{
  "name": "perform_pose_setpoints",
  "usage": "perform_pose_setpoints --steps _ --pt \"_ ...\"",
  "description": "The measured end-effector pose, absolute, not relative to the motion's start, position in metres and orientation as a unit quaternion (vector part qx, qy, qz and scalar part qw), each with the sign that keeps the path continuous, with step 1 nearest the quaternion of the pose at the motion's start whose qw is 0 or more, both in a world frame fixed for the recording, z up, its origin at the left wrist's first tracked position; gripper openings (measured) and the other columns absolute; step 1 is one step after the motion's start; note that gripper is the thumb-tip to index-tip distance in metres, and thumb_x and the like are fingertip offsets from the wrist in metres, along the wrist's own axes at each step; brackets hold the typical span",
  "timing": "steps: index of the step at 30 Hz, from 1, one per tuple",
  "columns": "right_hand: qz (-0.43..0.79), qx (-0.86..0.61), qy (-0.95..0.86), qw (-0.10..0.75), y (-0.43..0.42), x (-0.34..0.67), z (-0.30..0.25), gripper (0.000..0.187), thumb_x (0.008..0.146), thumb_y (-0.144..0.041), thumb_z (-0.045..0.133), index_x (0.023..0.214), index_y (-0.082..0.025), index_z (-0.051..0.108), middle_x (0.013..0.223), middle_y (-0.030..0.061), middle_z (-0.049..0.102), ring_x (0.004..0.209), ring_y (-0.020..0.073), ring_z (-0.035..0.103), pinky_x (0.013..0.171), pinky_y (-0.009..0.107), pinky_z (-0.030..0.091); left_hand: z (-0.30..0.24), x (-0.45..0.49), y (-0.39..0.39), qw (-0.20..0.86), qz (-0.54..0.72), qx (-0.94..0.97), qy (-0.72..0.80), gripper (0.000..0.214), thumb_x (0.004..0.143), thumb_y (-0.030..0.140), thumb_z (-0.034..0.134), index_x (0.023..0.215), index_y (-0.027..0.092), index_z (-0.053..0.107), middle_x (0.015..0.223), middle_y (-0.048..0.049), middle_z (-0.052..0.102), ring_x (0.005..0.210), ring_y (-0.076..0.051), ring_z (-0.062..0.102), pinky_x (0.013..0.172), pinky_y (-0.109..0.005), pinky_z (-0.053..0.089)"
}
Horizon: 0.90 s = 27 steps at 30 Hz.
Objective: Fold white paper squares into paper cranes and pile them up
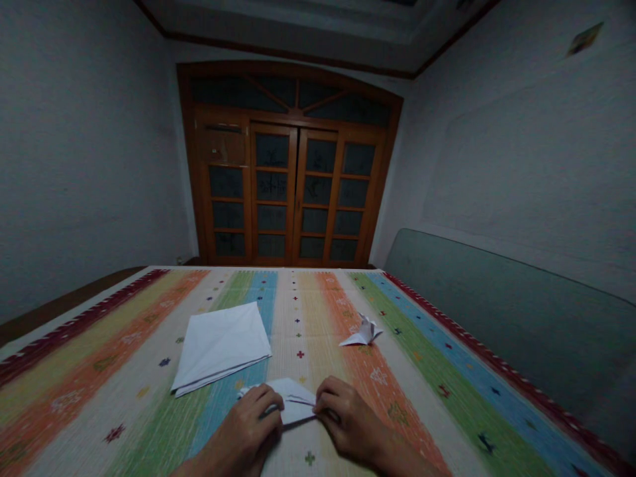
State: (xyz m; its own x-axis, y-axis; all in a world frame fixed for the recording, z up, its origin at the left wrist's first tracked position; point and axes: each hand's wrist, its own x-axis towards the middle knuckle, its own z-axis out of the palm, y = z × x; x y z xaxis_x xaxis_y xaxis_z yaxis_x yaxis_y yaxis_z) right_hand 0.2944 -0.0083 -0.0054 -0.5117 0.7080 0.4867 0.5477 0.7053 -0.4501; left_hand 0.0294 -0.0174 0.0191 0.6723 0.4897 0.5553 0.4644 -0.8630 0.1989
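Note:
A folded piece of white paper (294,401) lies at the near edge of the striped cloth, pinched between my two hands. My left hand (246,422) grips its left side, and my right hand (346,421) holds its right side. Their fingertips nearly meet over the fold. Beyond my left hand rests a loose stack of folded white paper (221,348). Ahead of my right hand stands a small white origami figure (363,332), apart from both hands.
The paper lies on a rainbow-striped woven cloth (303,354) covering a table or bed. A grey-green padded panel (507,318) runs along its right side. Wooden glazed doors (291,189) stand beyond the far edge, between plain walls.

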Motion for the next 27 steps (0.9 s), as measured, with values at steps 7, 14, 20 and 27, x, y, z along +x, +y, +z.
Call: perform_pose_setpoints --steps 7,14,20,27 --pt "0.145 -0.386 -0.857 0.31 -0.009 0.293 0.0 0.006 0.085 -0.012 0.073 0.086 -0.018 0.073 0.093 0.0087 0.071 0.089 0.0226 0.066 0.078 0.031 0.051 0.012 0.03 -0.015 0.007 0.295 0.915 0.276 0.017 0.095 0.011 0.061 0.107 0.023 0.064 0.1 -0.0065 0.071 0.094 -0.027 0.064 0.085 -0.038 0.055" --pt "0.167 -0.398 -0.851 0.299 -0.012 0.291 0.005 0.008 0.083 -0.015 0.078 0.088 -0.019 0.074 0.096 0.0081 0.071 0.091 0.0233 0.066 0.08 0.032 0.051 0.008 0.032 -0.011 0.016 0.32 0.905 0.281 0.019 0.103 0.015 0.053 0.098 0.022 0.07 0.094 -0.0062 0.071 0.089 -0.023 0.065 0.08 -0.034 0.055" --pt "0.177 -0.419 -0.836 0.308 -0.009 0.288 0.001 0.011 0.087 -0.009 0.069 0.09 -0.018 0.074 0.095 0.0076 0.07 0.09 0.0222 0.066 0.081 0.031 0.05 0.014 0.034 -0.006 0.105 0.334 0.877 0.33 0.02 0.097 0.015 0.058 0.087 0.021 0.074 0.088 -0.0046 0.073 0.083 -0.021 0.067 0.073 -0.029 0.052" --pt "0.184 -0.468 -0.815 0.287 -0.007 0.282 0.001 0.015 0.089 -0.006 0.065 0.088 -0.018 0.075 0.094 0.0074 0.069 0.09 0.0221 0.065 0.08 0.031 0.049 0.004 0.035 0.005 0.159 0.339 0.838 0.397 0.016 0.092 0.016 0.066 0.089 0.024 0.08 0.084 -0.0031 0.079 0.082 -0.024 0.07 0.074 -0.032 0.051"
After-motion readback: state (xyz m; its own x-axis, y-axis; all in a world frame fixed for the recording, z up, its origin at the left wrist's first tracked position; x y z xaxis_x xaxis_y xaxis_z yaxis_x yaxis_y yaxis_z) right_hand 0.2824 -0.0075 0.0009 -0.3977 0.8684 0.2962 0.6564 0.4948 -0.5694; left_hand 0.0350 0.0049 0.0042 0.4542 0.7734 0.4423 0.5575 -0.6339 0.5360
